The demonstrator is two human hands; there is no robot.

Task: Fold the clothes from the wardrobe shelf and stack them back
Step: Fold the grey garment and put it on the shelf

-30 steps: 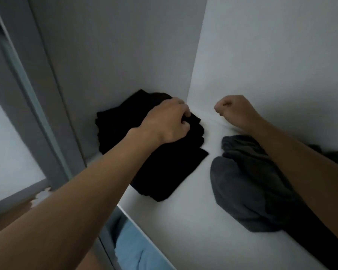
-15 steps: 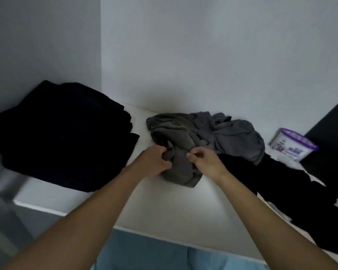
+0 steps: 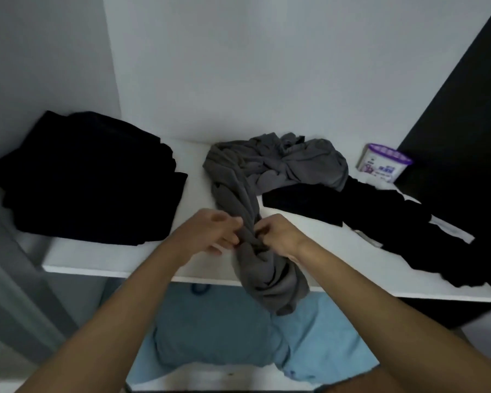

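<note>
Pulled forward since half a second ago, the grey garment (image 3: 236,191) now trails from its heap over the white wardrobe shelf (image 3: 111,256) front edge, pinched by both the left hand (image 3: 210,234) and the right hand (image 3: 281,236). Folded black clothes (image 3: 91,180) sit at the left by the white walls and a black garment (image 3: 366,211) lies at the right. The label on the purple-lidded tub (image 3: 383,163) is too blurred to read.

Dim, soft indoor light; slight motion blur, wide-angle bending at edges.
</note>
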